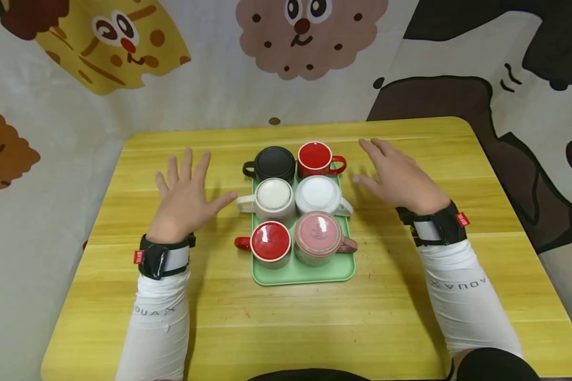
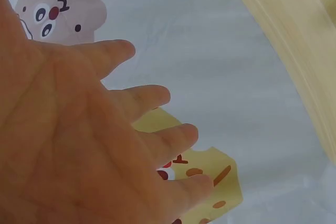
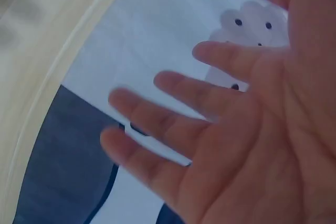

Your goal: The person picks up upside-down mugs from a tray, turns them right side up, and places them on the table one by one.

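Note:
Several mugs stand upside down in two columns on a green tray. The left column has a black mug at the back, a cream mug and a red-based mug in front. On the right are a red mug, a white mug and a pink mug. Handles point outward on both sides. My left hand is spread left of the tray, its thumb tip by the cream mug's handle. To the right, my right hand hovers with fingers extended, holding nothing.
The yellow wooden table extends around the tray on every side. A cloth backdrop with cartoon biscuit and cow prints hangs behind it. Both wrists wear black straps, and white sleeves cover the forearms.

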`<state>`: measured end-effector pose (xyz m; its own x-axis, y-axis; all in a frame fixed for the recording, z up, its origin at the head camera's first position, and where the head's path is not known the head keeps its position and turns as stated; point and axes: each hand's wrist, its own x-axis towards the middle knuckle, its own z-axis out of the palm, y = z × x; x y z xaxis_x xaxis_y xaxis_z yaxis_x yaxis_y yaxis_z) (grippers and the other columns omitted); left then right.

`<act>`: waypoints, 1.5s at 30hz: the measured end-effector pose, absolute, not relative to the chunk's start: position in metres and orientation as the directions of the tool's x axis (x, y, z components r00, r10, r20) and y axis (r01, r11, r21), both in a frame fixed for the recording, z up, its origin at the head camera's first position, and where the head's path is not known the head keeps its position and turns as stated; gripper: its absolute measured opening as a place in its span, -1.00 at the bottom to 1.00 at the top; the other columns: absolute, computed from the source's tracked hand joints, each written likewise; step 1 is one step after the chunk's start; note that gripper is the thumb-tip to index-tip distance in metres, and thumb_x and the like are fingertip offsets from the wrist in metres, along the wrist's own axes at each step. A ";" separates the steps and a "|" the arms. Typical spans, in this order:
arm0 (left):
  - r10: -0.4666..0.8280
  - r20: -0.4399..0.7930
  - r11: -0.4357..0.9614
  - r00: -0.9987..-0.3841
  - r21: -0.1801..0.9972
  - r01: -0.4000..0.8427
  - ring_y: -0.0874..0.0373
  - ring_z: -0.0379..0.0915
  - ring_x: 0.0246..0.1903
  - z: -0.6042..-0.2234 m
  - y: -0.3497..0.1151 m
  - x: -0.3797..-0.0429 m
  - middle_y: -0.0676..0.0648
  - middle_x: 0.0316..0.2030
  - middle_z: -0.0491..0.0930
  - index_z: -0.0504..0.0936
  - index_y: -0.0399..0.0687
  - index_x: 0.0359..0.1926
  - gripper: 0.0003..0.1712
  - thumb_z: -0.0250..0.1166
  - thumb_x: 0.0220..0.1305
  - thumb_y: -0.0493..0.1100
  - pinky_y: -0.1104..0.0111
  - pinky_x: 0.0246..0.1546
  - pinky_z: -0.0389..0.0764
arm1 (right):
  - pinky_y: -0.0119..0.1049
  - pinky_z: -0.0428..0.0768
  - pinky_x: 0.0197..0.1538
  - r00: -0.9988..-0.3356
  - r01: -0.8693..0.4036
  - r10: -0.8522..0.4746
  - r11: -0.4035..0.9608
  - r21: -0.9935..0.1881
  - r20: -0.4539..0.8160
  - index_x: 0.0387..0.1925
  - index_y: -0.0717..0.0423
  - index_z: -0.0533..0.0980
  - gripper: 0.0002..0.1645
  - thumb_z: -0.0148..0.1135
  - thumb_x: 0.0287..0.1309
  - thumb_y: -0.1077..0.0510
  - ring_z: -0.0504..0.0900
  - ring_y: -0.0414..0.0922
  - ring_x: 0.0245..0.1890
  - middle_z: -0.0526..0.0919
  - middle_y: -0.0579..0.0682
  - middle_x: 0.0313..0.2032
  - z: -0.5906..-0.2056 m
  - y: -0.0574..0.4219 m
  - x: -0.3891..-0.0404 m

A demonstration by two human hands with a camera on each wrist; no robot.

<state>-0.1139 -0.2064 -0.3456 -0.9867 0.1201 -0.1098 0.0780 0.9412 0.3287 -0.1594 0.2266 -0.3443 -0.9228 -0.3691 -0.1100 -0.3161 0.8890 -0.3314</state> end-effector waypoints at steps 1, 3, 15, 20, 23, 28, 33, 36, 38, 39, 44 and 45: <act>0.122 -0.105 0.940 -0.987 0.331 0.081 -0.45 -0.68 0.59 -0.346 -0.206 -0.114 -0.30 0.68 -0.46 -0.20 0.05 0.74 0.26 0.21 0.37 0.53 -0.46 0.39 -0.58 | 0.45 0.24 0.42 -0.919 -0.328 -0.380 0.886 -0.327 -0.109 0.71 0.08 -0.01 0.05 0.20 0.50 -0.28 0.21 0.44 0.50 0.10 0.38 0.59 -0.344 0.225 -0.163; 0.128 -0.090 0.938 -0.988 0.334 0.091 -0.45 -0.66 0.59 -0.347 -0.204 -0.114 -0.31 0.68 -0.44 -0.18 0.05 0.74 0.26 0.22 0.37 0.52 -0.46 0.39 -0.57 | 0.37 0.33 0.41 -0.910 -0.347 -0.399 0.881 -0.322 -0.111 0.68 0.15 0.05 -0.03 0.22 0.53 -0.18 0.29 0.39 0.47 0.19 0.38 0.55 -0.344 0.220 -0.171; 0.181 0.067 0.913 -0.981 0.359 0.193 -0.42 -0.41 0.62 -0.360 -0.198 -0.117 -0.34 0.67 -0.22 0.01 0.00 0.71 0.17 0.31 0.38 0.42 -0.42 0.48 -0.38 | 0.16 0.57 0.27 -0.856 -0.469 -0.513 0.822 -0.323 -0.064 0.43 0.33 0.44 -0.34 0.36 0.47 0.08 0.57 0.24 0.24 0.52 0.34 0.30 -0.367 0.200 -0.207; 0.187 0.082 0.908 -0.979 0.366 0.204 -0.42 -0.36 0.62 -0.365 -0.199 -0.120 -0.34 0.67 -0.18 0.06 -0.02 0.70 0.12 0.31 0.40 0.40 -0.40 0.49 -0.35 | 0.02 0.63 0.08 -0.827 -0.510 -0.562 0.759 -0.405 -0.012 0.21 0.29 0.60 -0.60 0.34 0.48 0.15 0.63 0.12 0.01 0.66 0.22 0.06 -0.381 0.195 -0.216; 0.183 0.085 0.907 -0.979 0.370 0.202 -0.44 -0.33 0.61 -0.370 -0.200 -0.120 -0.35 0.66 -0.16 0.08 -0.03 0.69 0.10 0.31 0.41 0.39 -0.42 0.48 -0.32 | -0.04 0.62 -0.03 -0.824 -0.506 -0.567 0.725 -0.467 0.011 0.08 0.27 0.64 -0.74 0.31 0.49 0.21 0.63 0.04 -0.11 0.70 0.14 -0.07 -0.387 0.194 -0.218; 0.179 0.083 0.906 -0.980 0.375 0.197 -0.46 -0.29 0.60 -0.377 -0.201 -0.120 -0.35 0.65 -0.12 0.09 -0.03 0.69 0.10 0.29 0.40 0.41 -0.42 0.48 -0.27 | -0.08 0.62 -0.10 -0.835 -0.488 -0.550 0.710 -0.507 0.033 0.03 0.25 0.64 -0.80 0.31 0.48 0.23 0.63 -0.01 -0.20 0.72 0.11 -0.14 -0.395 0.196 -0.217; 0.179 0.098 0.901 -0.979 0.384 0.203 -0.44 -0.26 0.60 -0.375 -0.200 -0.119 -0.34 0.65 -0.10 0.11 -0.04 0.68 0.09 0.29 0.40 0.41 -0.41 0.49 -0.24 | -0.09 0.65 -0.12 -0.832 -0.504 -0.550 0.701 -0.505 0.067 0.06 0.24 0.65 -0.76 0.34 0.47 0.20 0.61 0.00 -0.23 0.73 0.14 -0.13 -0.395 0.199 -0.215; 0.186 0.119 0.895 -0.975 0.389 0.218 -0.43 -0.23 0.60 -0.371 -0.199 -0.120 -0.34 0.65 -0.08 0.13 -0.06 0.68 0.08 0.30 0.41 0.40 -0.40 0.49 -0.22 | -0.09 0.65 -0.14 -0.841 -0.504 -0.532 0.702 -0.503 0.101 0.07 0.23 0.64 -0.74 0.33 0.47 0.17 0.59 0.01 -0.24 0.72 0.12 -0.15 -0.388 0.201 -0.212; 0.191 0.136 0.888 -0.972 0.398 0.231 -0.42 -0.21 0.59 -0.367 -0.198 -0.120 -0.34 0.64 -0.06 0.15 -0.07 0.67 0.07 0.31 0.42 0.38 -0.38 0.50 -0.20 | -0.09 0.64 -0.17 -0.845 -0.509 -0.518 0.700 -0.501 0.134 0.07 0.22 0.64 -0.73 0.33 0.48 0.15 0.58 0.01 -0.26 0.71 0.11 -0.16 -0.380 0.202 -0.210; 0.196 0.148 0.883 -0.969 0.403 0.240 -0.41 -0.19 0.59 -0.365 -0.197 -0.121 -0.35 0.64 -0.05 0.16 -0.08 0.66 0.06 0.31 0.42 0.37 -0.37 0.50 -0.19 | -0.09 0.63 -0.18 -0.845 -0.513 -0.513 0.697 -0.501 0.151 0.07 0.22 0.64 -0.73 0.33 0.48 0.14 0.58 0.02 -0.26 0.71 0.11 -0.16 -0.375 0.202 -0.210; 0.219 0.213 0.837 -0.952 0.460 0.296 -0.36 -0.08 0.58 -0.355 -0.192 -0.124 -0.33 0.62 0.06 0.21 -0.09 0.64 0.02 0.37 0.41 0.30 -0.27 0.53 -0.10 | -0.17 0.61 -0.27 -0.846 -0.526 -0.474 0.670 -0.524 0.244 0.08 0.21 0.63 -0.73 0.27 0.53 0.12 0.58 -0.03 -0.35 0.70 0.10 -0.22 -0.350 0.201 -0.205; 0.224 0.224 0.825 -0.948 0.475 0.307 -0.34 -0.05 0.58 -0.352 -0.190 -0.125 -0.32 0.61 0.09 0.22 -0.08 0.64 0.01 0.37 0.41 0.29 -0.25 0.54 -0.06 | -0.22 0.61 -0.29 -0.846 -0.528 -0.461 0.660 -0.534 0.267 0.09 0.21 0.63 -0.73 0.26 0.53 0.12 0.58 -0.05 -0.37 0.69 0.09 -0.23 -0.345 0.201 -0.204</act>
